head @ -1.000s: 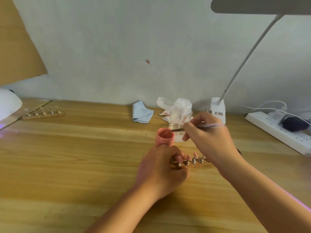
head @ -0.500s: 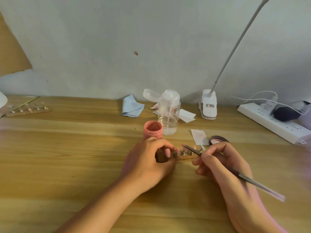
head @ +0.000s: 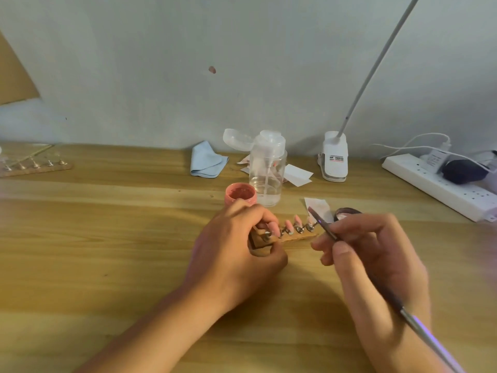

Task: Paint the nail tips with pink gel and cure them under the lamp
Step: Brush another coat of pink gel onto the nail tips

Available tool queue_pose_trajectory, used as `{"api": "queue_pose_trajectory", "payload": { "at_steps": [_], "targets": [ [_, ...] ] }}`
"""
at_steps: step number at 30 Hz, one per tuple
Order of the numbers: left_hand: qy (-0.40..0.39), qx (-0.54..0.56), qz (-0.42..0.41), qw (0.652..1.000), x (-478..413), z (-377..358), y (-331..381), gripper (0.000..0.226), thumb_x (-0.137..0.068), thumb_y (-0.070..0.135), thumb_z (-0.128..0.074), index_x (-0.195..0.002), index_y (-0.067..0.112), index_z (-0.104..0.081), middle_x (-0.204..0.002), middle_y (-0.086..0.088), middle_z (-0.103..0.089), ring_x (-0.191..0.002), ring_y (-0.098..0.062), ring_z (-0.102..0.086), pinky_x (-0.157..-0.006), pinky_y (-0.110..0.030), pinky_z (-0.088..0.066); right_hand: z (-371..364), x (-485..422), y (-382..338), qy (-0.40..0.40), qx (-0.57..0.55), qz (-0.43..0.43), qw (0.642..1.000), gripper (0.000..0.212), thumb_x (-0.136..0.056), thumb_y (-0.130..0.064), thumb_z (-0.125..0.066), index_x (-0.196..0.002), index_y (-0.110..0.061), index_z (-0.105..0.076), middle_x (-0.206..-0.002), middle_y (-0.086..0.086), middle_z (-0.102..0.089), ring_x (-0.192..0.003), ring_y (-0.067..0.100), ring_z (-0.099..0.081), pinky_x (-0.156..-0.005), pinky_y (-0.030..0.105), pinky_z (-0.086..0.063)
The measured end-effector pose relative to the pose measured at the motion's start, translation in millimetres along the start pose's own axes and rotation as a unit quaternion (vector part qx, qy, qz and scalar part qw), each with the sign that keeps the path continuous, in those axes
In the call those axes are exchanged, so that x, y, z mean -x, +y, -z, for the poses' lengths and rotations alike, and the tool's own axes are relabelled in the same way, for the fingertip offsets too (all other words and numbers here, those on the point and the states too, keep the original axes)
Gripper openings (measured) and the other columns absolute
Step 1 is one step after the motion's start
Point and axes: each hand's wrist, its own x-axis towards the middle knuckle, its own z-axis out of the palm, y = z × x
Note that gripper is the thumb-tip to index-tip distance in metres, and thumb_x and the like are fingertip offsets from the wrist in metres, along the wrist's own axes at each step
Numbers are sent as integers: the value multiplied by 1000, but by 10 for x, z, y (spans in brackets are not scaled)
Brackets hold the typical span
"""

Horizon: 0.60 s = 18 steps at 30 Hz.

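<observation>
Now back from the small pink jar of gel (head: 240, 193), where it was dipping a second ago, the slim metal-handled brush (head: 324, 224) hangs with its tip just above the right end of the short wooden strip (head: 295, 236) that carries the row of pink nail tips (head: 289, 224), near the middle of the table (head: 107, 265). The right hand (head: 376, 254) pinches the brush pen-style between thumb and fingertips, its long handle running back toward the table's front right corner. The left hand (head: 236, 246) has not let go: its fingers curl over the strip's left end and its thumb presses from the front, pinning the strip flat. The open jar stands just behind that hand, toward the back edge, beside a clear plastic pump bottle (head: 267, 170). The swing from jar to strip suggests a loaded brush and a stroke about to land on the rightmost tip, though whether the bristles touch it cannot be told. All the tips in view already look pink, so this may be a further coat, with curing yet to come; no curing lamp shows in this view. A folded blue cloth (head: 205, 160), a white clip-on lamp base (head: 334, 160) and a white power strip (head: 435, 184) line the back edge, and a second wooden strip of stands (head: 35, 166) lies at the far left.
</observation>
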Motion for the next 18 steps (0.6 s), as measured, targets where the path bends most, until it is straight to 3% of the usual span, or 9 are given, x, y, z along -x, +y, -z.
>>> {"api": "queue_pose_trajectory", "payload": {
  "at_steps": [3,8,12,15,18],
  "targets": [
    [-1,-1,-16,1000,8,18,30,16,-66,48,-58,-81,46,-56,-91,18,-57,-87,-2,-58,-71,-30,-50,-3,9,29,-13,32,5,999,16,-78,-8,-58,-91,-17,-60,-80,5,-72,-70,17,-68,-67,22,-51],
    [-3,10,-18,1000,26,28,58,19,-71,47,-62,-90,47,-60,-88,27,-66,-76,-3,-63,-66,-28,-53,18,-4,64,13,44,-8,999,20,-73,-33,-57,-88,-20,-55,-74,5,-71,-62,18,-64,-60,22,-49],
    [-17,21,-30,999,27,35,58,18,-75,46,-62,-92,49,-60,-88,27,-68,-77,-5,-64,-68,-30,-54,27,37,41,-2,79,28,996,19,-76,-31,-57,-86,-16,-54,-67,3,-66,-62,19,-63,-63,28,-50],
    [-24,20,-36,999,24,29,44,17,-78,47,-61,-96,46,-62,-91,27,-68,-80,-4,-65,-70,-31,-55,31,58,1,-13,88,56,994,11,-77,-28,-56,-80,-17,-53,-63,0,-63,-62,16,-61,-68,24,-50],
    [-33,14,-5,999,1,-3,5,20,-76,47,-63,-97,45,-62,-90,27,-68,-83,-1,-66,-74,-32,-55,21,38,3,-4,84,23,996,12,-77,-27,-58,-81,-17,-53,-62,4,-62,-57,16,-57,-58,20,-45]
  ]
}}
